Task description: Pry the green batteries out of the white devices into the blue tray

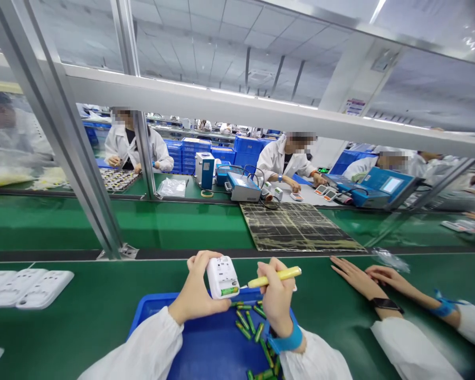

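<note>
Fingers of the left hand (196, 295) wrap a white device (222, 277) (battery slot showing), held up over the blue tray (206, 348). Right hand (277, 301) fingers pinch a yellow tool (275, 277), tip at the device.

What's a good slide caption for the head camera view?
Left hand holds a white device, right hand a yellow pen tool, above a blue tray of green batteries.

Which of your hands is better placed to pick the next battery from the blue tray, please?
Probably the right hand: it sits directly above the loose batteries, though holding the yellow tool. The left hand grips the white device.
</note>
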A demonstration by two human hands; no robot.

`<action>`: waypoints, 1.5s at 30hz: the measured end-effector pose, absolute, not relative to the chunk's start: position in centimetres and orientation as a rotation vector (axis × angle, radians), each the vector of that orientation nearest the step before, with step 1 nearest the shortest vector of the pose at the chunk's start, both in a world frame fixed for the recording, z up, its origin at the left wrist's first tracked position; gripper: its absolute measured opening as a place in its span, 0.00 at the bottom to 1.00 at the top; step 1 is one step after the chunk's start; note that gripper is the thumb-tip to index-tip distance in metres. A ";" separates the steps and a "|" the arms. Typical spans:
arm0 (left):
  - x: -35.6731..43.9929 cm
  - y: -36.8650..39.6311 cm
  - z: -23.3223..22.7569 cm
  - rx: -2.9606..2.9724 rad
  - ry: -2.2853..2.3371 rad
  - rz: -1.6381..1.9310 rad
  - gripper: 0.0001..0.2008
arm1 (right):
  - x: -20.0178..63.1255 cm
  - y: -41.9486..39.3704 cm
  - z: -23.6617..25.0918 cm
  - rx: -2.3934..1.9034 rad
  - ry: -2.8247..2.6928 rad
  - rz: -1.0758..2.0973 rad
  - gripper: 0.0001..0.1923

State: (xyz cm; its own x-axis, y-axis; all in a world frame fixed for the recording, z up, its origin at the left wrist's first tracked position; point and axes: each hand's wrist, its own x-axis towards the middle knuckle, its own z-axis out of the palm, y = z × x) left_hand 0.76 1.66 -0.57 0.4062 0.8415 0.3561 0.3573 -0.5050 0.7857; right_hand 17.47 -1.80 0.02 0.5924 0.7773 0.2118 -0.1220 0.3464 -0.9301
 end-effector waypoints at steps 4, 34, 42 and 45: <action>0.8 1.6 -0.6 2.017 1.033 1.012 0.34 | 17.5 -0.8 -0.9 -0.966 -0.611 0.826 0.18; -2.8 7.1 -3.4 2.251 1.825 0.435 0.34 | 18.2 1.4 -3.2 -1.128 -0.774 0.919 0.19; -5.9 8.8 -6.0 2.154 1.914 0.121 0.33 | 20.8 3.2 -4.8 -1.411 -1.077 0.412 0.22; -6.3 9.0 -6.0 2.198 1.912 0.038 0.32 | 20.9 3.4 -5.5 -1.457 -1.131 0.336 0.22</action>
